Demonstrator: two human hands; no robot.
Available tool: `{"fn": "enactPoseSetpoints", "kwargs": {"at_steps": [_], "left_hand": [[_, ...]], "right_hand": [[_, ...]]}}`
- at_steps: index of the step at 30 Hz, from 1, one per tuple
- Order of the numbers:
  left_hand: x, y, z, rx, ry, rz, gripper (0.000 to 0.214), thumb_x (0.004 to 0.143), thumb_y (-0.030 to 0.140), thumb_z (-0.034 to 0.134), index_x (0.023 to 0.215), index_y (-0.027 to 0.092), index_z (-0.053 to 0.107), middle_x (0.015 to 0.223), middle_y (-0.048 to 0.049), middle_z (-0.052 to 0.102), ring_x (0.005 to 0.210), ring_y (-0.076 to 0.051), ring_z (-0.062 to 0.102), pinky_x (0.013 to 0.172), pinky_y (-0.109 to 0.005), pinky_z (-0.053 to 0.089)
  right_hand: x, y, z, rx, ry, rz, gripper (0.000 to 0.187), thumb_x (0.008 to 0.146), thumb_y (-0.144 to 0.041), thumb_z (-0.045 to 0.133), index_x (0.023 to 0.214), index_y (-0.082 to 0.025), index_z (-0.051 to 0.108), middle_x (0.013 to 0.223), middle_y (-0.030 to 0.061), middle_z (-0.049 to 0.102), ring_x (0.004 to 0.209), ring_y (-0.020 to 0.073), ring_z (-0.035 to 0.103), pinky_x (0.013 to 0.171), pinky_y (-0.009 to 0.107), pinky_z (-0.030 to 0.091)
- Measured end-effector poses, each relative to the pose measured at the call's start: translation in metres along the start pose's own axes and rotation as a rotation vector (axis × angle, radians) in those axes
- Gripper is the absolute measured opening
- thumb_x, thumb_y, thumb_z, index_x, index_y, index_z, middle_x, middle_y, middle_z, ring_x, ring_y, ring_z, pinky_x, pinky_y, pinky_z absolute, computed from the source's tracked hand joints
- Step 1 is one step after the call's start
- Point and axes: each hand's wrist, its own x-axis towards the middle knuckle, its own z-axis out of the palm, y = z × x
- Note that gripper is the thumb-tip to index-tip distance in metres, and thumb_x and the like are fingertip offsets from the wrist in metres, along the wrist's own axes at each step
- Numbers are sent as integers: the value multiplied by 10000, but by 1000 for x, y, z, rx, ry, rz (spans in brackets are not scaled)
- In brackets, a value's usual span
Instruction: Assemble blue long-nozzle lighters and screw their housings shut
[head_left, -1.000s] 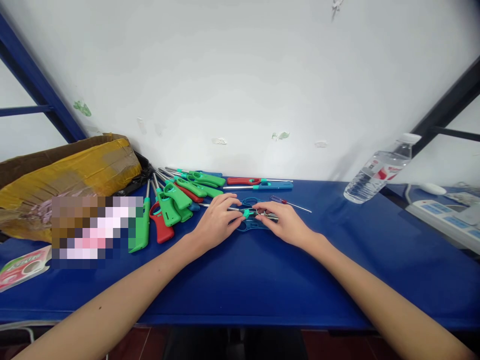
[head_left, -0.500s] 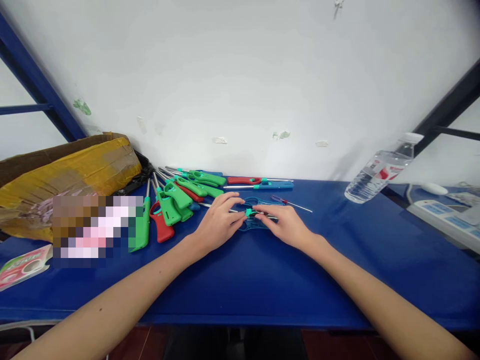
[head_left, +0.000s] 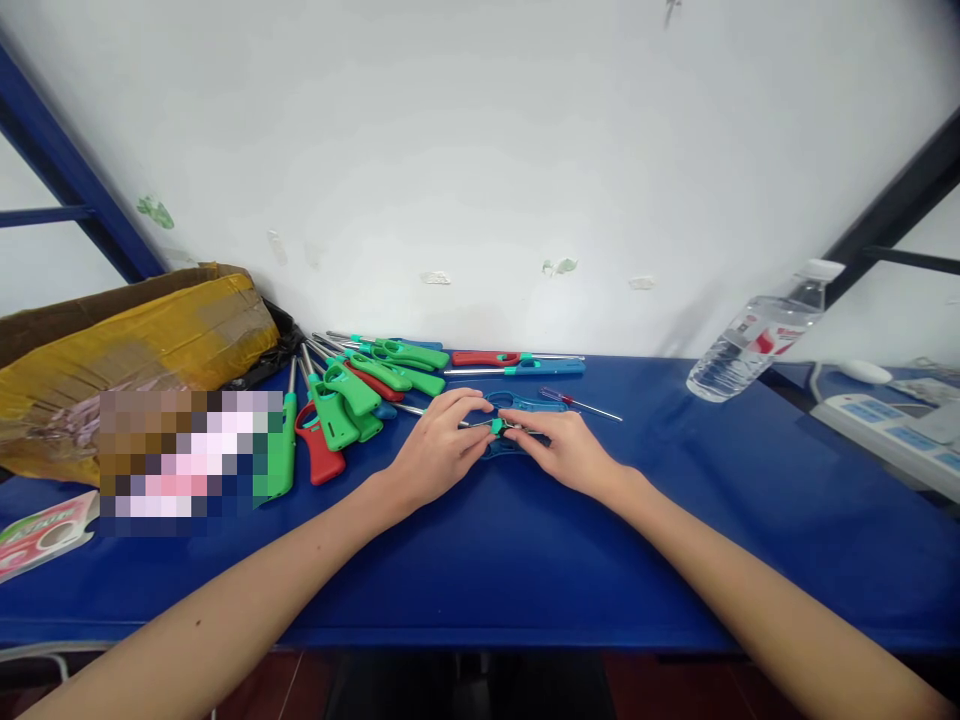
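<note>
A lighter assembly (head_left: 497, 428), consisting of a green collar on a metal rod, is located at the centre of the blue table (head_left: 487, 580). It is grasped from both sides. The rod side is held between the thumb and fingers of the left hand (head_left: 435, 450). The collar side is pinched between the thumb and index finger of the right hand (head_left: 574, 445); the exact contact points are partly covered by the fingertips. Both wrists are held low over the tabletop.

Two blue handle shells are positioned at the assembly: the far shell (head_left: 541, 404) is seen beyond the fingers, and the near shell (head_left: 504, 448) is largely hidden by the hands. A screwdriver (head_left: 592, 408) with a translucent handle is laid just beside the far shell, its shaft directed to the right.

A pile of lighters (head_left: 334, 415), mostly green, is spread left of the left hand, with a red handle (head_left: 325, 460) at its near side. Farther back, a red lighter (head_left: 480, 358) and a blue lighter (head_left: 551, 368) are laid side by side near the wall (head_left: 480, 150).

At the far right, a clear bottle (head_left: 754, 342) is placed; a white power strip (head_left: 874, 420) is seen beyond it to the right. A yellow-taped cardboard box (head_left: 150, 335) is situated at the left.
</note>
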Motion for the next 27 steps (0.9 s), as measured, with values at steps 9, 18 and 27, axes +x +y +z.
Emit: {"fn": "enactPoseSetpoints", "kwargs": {"at_steps": [9,18,27], "left_hand": [[2,-11,-3,5,4,-55,128,909,192,595,879,170,718,1098,-101,636,1129,-248,542,973,-453,475],[1,-19,-5,-61,-45,-98,147,920,212,581,943,190,725,1132,-107,612,1123,-246,537,978,-457,458],[3,-10,-7,-160,-110,-180,160,932,198,525,916,184,684,1192,-105,584,1151,-234,525,1005,-438,449]], "right_hand": [[3,3,-13,-56,34,43,289,929,-246,559,1178,-183,692,1085,61,741,888,229,737,809,333,599],[5,0,-17,-12,73,122,282,927,-263,555,1161,-216,704,1091,37,739,920,226,730,816,334,599],[1,7,-12,-76,15,-36,312,936,-231,539,1221,-205,663,1103,69,738,903,210,732,827,319,587]]}}
